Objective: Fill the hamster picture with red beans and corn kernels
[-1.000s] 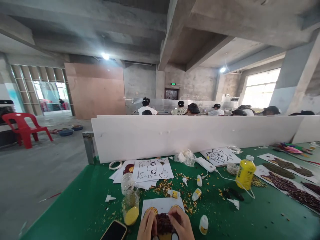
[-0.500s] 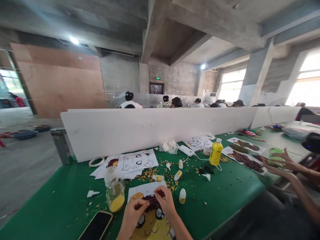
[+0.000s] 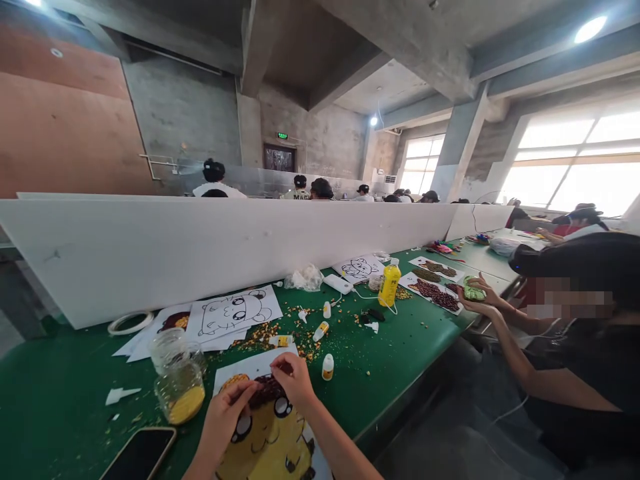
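Near the green bench's (image 3: pixel 400 353) front edge, a dark-red grainy patch (image 3: pixel 266 395) lies between left hand (image 3: pixel 225 408) and right hand (image 3: pixel 295 381). Both are pinched, contents unclear.

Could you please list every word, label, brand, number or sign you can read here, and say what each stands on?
"MAG": on the back of a distant person's shirt; any further letters cannot be made out.
Green lit sign above the door: too small to read.
Yellow bottle: label unreadable.
Small white bottles: labels too small to read.
Far wall: faint marks, illegible.
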The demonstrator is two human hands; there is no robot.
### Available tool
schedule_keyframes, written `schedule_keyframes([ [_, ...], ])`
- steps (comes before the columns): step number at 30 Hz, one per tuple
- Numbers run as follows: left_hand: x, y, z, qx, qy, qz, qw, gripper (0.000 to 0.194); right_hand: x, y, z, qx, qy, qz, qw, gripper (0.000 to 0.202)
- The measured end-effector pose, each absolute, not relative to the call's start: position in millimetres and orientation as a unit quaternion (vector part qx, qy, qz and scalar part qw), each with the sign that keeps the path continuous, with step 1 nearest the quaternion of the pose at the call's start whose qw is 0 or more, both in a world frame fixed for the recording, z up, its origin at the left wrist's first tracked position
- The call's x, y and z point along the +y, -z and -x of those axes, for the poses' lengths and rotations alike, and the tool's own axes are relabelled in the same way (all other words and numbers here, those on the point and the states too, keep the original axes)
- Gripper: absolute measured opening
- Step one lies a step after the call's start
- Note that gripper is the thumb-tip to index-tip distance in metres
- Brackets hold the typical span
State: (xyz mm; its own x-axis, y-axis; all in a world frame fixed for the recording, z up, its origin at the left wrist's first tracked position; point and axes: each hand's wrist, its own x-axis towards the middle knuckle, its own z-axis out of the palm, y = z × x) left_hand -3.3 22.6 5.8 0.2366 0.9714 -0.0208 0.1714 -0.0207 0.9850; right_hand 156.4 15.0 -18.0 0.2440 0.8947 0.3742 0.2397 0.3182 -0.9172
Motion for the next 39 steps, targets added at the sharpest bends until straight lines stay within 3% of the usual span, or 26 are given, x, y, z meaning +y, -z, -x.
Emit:
schedule_keyframes([
  [9,57,-17,-8,0.502,-0.458,-0.547,0.489,0.043,41,-4,-147,-0.586,-0.277,0.478,0.593,0.007],
  [18,104,4,-29,0.502,-0.476,-0.493,0.528,0.025,91,14,-133,-0.557,-0.26,0.485,0.623,0.011],
  [25,111,26,-23,0.424,-0.531,-0.411,0.608,0.04,83,28,-142,-0.614,-0.258,0.49,0.562,0.017],
  [35,106,28,-23,0.354,-0.539,-0.302,0.702,0.035,75,25,-152,-0.69,-0.222,0.497,0.477,0.019],
  [39,106,24,-23,0.339,-0.531,-0.286,0.722,0.044,70,20,-154,-0.708,-0.186,0.507,0.455,0.018],
])
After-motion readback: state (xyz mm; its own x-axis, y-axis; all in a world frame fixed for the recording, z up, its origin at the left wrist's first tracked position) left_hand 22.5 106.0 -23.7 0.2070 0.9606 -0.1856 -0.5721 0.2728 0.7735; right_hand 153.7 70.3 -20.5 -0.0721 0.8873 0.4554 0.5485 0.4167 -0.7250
